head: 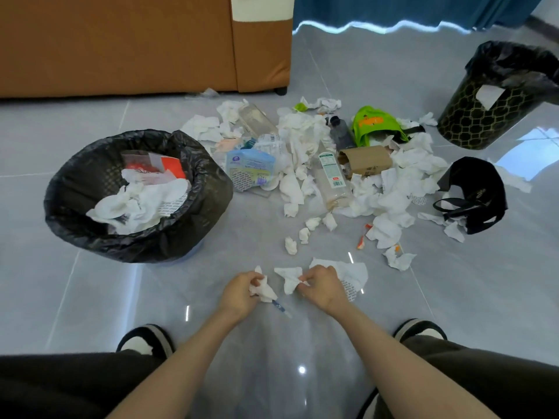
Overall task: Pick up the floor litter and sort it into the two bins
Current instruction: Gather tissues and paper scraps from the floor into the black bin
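A crumpled tissue [262,291] is gripped in the curled fingers of the left hand [239,290], and a second tissue [289,279] is pinched by the right hand [323,287], just above the grey floor [90,297]. A black-lined bin [196,213] is seen at ten o'clock, a patterned bin [472,119] at two, and the litter heap [299,131] at twelve.

the black-and-gold patterned round bin [472,116] runs off the right edge, its black liner [514,65] hiding the inside. the brown leather sofa [121,40] is cut by the top and left edges. the crumpled white tissue [263,290] gripped by the left hand [239,292] covers one end of a thin blue-and-clear thing [279,307], too small to name. the right hand [323,286], pinching a second white tissue [289,278], hides part of a printed white wrapper [354,275]; its print is unreadable.
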`<state>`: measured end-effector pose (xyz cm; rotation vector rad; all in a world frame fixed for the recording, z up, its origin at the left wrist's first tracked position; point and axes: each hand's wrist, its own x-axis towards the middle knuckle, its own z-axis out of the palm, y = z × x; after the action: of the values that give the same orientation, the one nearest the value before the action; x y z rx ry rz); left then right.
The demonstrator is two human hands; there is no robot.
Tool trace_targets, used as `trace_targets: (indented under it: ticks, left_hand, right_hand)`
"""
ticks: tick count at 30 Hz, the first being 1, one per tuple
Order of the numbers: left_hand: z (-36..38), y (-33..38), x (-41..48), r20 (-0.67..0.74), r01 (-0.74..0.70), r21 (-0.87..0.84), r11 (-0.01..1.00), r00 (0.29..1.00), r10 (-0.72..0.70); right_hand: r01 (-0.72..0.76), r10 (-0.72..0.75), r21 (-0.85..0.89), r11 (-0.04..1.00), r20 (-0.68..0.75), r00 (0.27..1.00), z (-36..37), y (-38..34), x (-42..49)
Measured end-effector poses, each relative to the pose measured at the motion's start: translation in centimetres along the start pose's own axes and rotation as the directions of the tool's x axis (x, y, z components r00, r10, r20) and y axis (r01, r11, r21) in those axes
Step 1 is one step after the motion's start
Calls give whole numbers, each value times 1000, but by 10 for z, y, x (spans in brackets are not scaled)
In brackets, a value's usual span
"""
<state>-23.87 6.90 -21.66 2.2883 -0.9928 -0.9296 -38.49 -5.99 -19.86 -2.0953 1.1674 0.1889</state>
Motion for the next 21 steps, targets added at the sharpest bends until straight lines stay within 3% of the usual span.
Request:
trace_targets:
  ticks: [4, 6, 11, 17, 21]
  left_hand:
    - [1, 2, -16, 11, -65, 187, 980, 998, 65]
    - [3, 0, -22, 32, -87, 269, 959, 996, 82]
    - [5, -6, -33, 50, -134, 451, 882, 991, 126]
    - [14, -18, -42, 39, -49, 375, 926, 999, 37]
    - [5, -12, -43, -17, -7, 163, 987, 1000, 10]
  right_hand:
    - [-7, 41, 282, 960, -116, 992, -23, -30, -7]
    - [-40, 84, 472, 881, -73, 994, -40, -48, -12]
    - [-60, 105, 691, 720, -23, 994, -81, -83, -21]
    - [-126, 79, 865, 486, 100, 992, -108, -108, -20]
    - [-137, 26, 912, 388, 138, 990, -117, -130, -19]
